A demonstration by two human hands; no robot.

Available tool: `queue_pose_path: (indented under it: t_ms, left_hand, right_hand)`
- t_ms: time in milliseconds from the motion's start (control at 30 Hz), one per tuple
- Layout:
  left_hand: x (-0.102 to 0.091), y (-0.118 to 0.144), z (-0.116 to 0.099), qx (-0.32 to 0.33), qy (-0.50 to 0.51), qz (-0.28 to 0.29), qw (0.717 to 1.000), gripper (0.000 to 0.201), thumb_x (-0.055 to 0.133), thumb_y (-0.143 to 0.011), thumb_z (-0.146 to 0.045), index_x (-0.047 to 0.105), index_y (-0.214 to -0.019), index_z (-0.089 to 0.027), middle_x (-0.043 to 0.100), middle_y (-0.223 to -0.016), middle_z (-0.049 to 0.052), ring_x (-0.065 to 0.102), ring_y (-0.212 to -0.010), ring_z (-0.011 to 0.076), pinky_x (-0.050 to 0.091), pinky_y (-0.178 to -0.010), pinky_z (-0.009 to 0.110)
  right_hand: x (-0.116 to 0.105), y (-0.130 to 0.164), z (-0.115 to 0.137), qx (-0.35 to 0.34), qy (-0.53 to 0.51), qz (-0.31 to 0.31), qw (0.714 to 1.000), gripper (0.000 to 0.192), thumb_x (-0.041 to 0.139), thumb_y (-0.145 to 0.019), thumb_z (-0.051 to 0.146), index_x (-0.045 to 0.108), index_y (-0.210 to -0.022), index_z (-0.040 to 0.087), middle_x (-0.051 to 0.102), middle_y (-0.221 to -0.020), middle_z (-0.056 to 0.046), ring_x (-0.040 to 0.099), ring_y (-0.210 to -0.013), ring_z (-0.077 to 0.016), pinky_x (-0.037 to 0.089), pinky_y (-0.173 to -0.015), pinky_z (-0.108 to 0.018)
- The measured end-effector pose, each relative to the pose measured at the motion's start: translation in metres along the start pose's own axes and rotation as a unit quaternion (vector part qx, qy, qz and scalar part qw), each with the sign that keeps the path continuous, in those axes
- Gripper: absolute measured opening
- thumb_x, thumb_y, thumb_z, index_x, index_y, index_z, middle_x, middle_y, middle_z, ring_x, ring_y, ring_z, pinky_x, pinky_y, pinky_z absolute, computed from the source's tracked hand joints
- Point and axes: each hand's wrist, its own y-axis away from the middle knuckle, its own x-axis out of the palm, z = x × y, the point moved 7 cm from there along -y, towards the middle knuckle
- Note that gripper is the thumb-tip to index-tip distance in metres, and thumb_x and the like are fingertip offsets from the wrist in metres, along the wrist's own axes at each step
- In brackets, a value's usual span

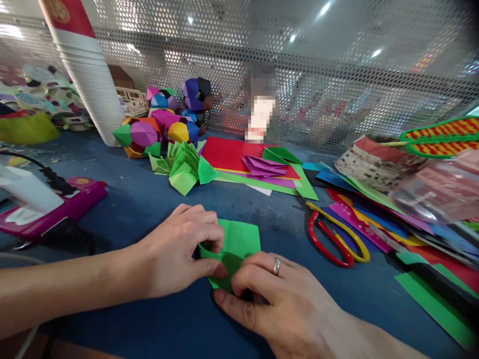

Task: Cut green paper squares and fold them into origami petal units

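Right grip (pixel 275 299): half-curled over near edge of green sheet (pixel 243 237), likely bracing it; couldn't tell if pinched.
Left grip (pixel 187 249): closed, thumb and fingers had sheet's left side, probably controlling the raised flap.
Green sheet: lay on bench (pixel 284 224), between both grips.
Scissors (pixel 332 231): right of sheet, open bench between, presumably parked reachable.
Red sheet (pixel 228 152): beyond green sheet, purple folded paper (pixel 264 167) on top, maybe saving space.
Paper balls (pixel 144 133): far left beyond green sheet, clustered.

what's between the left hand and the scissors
In the head view, the green paper, then blue tabletop; the right hand lies just nearer the camera.
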Motion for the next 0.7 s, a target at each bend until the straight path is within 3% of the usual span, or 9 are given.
queue_pose_path:
  t_ms: [367,567,700]
  left_hand:
    - [-0.007,0.004,0.023,-0.056,-0.048,-0.064,0.995,0.06,0.089,-0.067,-0.06,0.053,-0.097,-0.023,0.056,-0.115,0.004,0.051,-0.104,0.0275,0.039,-0.087,0.043]
    - [-0.014,0.004,0.046,-0.054,-0.059,-0.068,0.995,0.062,0.078,-0.073,-0.072,0.054,-0.103,-0.023,0.055,-0.122,0.008,0.051,-0.115,0.0333,0.039,-0.099,0.055]
    - [-0.024,0.004,0.053,-0.03,-0.086,-0.075,0.993,0.056,0.076,-0.079,-0.068,0.055,-0.104,-0.023,0.057,-0.123,0.008,0.05,-0.118,0.0331,0.04,-0.102,0.056]
  right_hand:
    - [0.003,0.004,0.001,-0.016,-0.027,0.029,0.999,0.016,0.058,-0.104,0.019,0.074,-0.102,0.02,0.07,-0.087,0.002,0.06,-0.084,-0.0128,0.051,-0.071,-0.026]
    - [0.002,0.002,0.002,-0.011,-0.011,0.035,0.999,0.021,0.056,-0.105,0.019,0.074,-0.095,0.019,0.069,-0.083,0.001,0.063,-0.082,-0.0124,0.051,-0.07,-0.027]
    - [0.003,0.002,0.001,0.001,-0.031,0.03,0.999,0.019,0.057,-0.105,0.02,0.073,-0.095,0.019,0.07,-0.082,0.002,0.065,-0.08,-0.0127,0.051,-0.071,-0.028]
